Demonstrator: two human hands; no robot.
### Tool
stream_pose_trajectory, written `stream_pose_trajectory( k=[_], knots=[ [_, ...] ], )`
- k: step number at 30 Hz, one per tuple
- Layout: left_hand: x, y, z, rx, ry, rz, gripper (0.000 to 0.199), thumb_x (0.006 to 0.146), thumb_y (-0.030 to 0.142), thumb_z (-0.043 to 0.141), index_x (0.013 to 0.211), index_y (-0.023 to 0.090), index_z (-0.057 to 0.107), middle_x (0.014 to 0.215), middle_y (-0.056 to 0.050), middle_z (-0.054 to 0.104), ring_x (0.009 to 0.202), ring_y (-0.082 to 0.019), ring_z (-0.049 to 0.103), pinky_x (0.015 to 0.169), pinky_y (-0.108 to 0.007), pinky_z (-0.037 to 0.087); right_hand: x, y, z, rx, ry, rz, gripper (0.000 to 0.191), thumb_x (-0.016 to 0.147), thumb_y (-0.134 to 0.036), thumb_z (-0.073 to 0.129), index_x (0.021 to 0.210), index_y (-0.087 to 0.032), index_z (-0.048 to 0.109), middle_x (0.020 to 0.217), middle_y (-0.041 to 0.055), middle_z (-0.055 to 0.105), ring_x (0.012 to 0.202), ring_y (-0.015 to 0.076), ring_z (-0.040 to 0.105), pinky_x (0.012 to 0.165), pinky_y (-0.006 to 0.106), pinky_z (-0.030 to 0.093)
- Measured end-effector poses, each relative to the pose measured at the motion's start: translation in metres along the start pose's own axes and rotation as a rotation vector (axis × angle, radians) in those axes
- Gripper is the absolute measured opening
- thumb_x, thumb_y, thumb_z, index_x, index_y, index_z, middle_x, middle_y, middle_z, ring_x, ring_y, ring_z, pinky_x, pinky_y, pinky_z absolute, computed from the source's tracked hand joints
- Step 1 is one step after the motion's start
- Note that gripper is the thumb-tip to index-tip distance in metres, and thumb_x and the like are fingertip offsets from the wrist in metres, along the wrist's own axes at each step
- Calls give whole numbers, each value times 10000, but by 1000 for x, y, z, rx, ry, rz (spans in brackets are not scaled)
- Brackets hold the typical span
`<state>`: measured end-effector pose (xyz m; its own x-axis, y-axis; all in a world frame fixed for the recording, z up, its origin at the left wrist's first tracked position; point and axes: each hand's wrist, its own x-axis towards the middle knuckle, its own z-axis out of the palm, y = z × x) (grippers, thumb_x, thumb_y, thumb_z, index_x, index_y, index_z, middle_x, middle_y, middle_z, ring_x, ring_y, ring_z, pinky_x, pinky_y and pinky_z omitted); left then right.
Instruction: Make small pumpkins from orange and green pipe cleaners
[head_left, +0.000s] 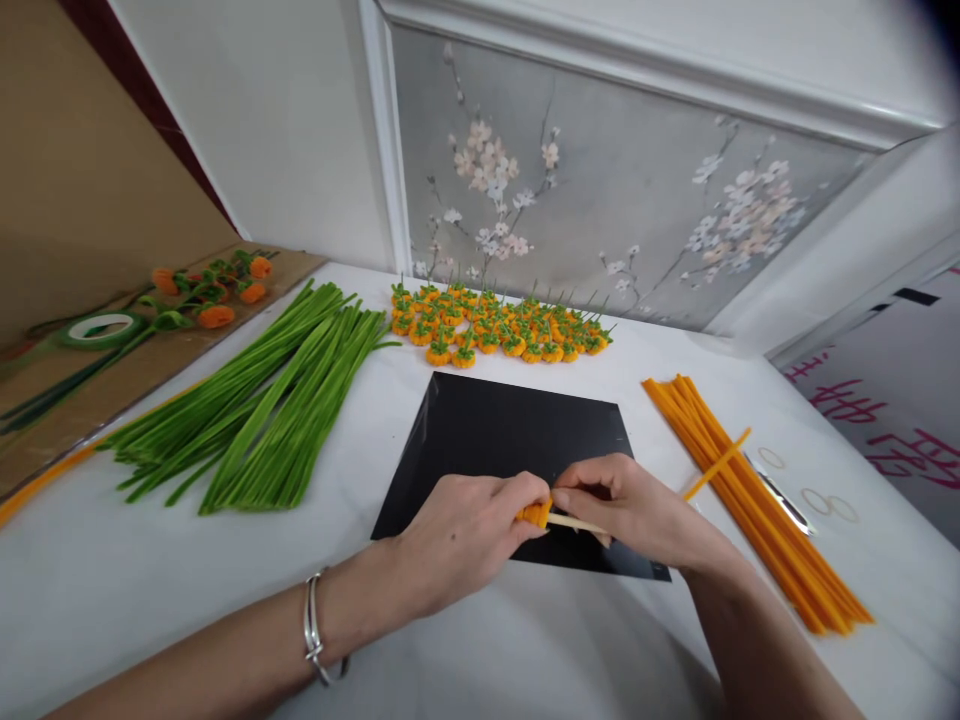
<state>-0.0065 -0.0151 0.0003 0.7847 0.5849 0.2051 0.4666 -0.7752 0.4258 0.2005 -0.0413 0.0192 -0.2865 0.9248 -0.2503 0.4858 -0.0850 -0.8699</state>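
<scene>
**Orange coil held on a pale stick above a black board**

The left hand [476, 520] is clamped on a small orange chenille coil [534, 514], thumb and fingers pressed around it. The coil sits at the near end of a slim pale stick [577, 522], which runs rightward beneath the right hand [634, 512]. That hand's thumb and forefinger are bent in close beside the coil; I cannot tell what they pinch, since the fingers cover it. A silver bracelet [311, 625] circles the left wrist.

Both hands are over a black board [517, 425] lying on the white counter [165, 590]. Just beyond the board, several rows of little orange chenille fruits [514, 343] stand with green leaves and thin stalks upward.

To the left lies a thick spread of green chenille stems [285, 400]; to the right, a bundle of orange chenille stems [765, 520] (one loose strand crosses it at a slant). Next to that bundle are a silver tool [784, 498], partly hidden, and thin rubber bands [771, 458].

Farther left, brown cardboard [161, 370] carries a roll of green tape [101, 329] and sprigs with orange fruits [215, 316]. A blossom-painted panel [592, 170] backs the counter.
</scene>
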Motion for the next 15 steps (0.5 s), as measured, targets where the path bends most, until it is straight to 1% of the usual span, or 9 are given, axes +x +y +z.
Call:
stream_pose_trajectory(
  k=[2, 4, 7, 9, 11, 13, 15],
  knots=[
    [0, 1, -1, -34, -9, 47, 100, 933, 223, 475, 1017, 194, 521, 803, 12, 668, 661, -149, 633, 588, -237, 425, -1, 1, -4, 71, -105, 25, 271, 865, -350, 542, 717, -164, 671, 528, -44, 510, 452, 69, 442, 429, 182, 320],
    [-1, 1, -2, -81, -2, 77, 125, 945, 224, 463, 1043, 192, 532, 819, 7, 677, 675, -142, 638, 613, -227, 447, 0, 3, -7, 156, -189, 46, 287, 850, -387, 567, 729, -157, 689, 566, -28, 576, 435, 58, 451, 411, 173, 311],
    [0, 1, -3, -135, 64, 85, 146, 959, 220, 432, 1026, 178, 555, 827, -1, 686, 669, -130, 636, 612, -212, 460, 2, 8, -5, 259, -269, 38, 289, 802, -426, 634, 761, -147, 699, 668, 9, 664, 444, 50, 492, 411, 163, 325],
    [0, -1, -3, -163, 127, 74, 150, 957, 209, 433, 1015, 180, 568, 834, 2, 688, 671, -122, 633, 605, -203, 460, 4, 8, -1, 268, -267, 31, 299, 782, -436, 661, 751, -140, 688, 677, 21, 674, 460, 56, 516, 418, 163, 342],
    [1, -3, -3, -181, 163, 56, 151, 950, 193, 447, 1015, 192, 583, 837, 10, 685, 683, -115, 631, 610, -195, 462, 4, 7, 4, 229, -236, 36, 307, 805, -440, 635, 737, -142, 667, 669, 17, 665, 470, 63, 527, 421, 167, 355],
    [1, -7, -2, -177, 193, 29, 168, 948, 185, 447, 1020, 198, 598, 845, 6, 682, 702, -118, 635, 627, -199, 472, 3, 3, 9, 134, -220, 24, 290, 860, -402, 568, 733, -153, 643, 678, 9, 653, 495, 70, 542, 446, 173, 378],
    [2, -12, -1, -159, 227, 2, 186, 951, 196, 441, 1035, 196, 607, 872, -8, 688, 726, -127, 644, 649, -211, 489, 0, -1, 14, -16, -188, -17, 227, 894, -313, 512, 760, -169, 625, 697, -3, 648, 532, 77, 555, 492, 182, 405]
  ],
)
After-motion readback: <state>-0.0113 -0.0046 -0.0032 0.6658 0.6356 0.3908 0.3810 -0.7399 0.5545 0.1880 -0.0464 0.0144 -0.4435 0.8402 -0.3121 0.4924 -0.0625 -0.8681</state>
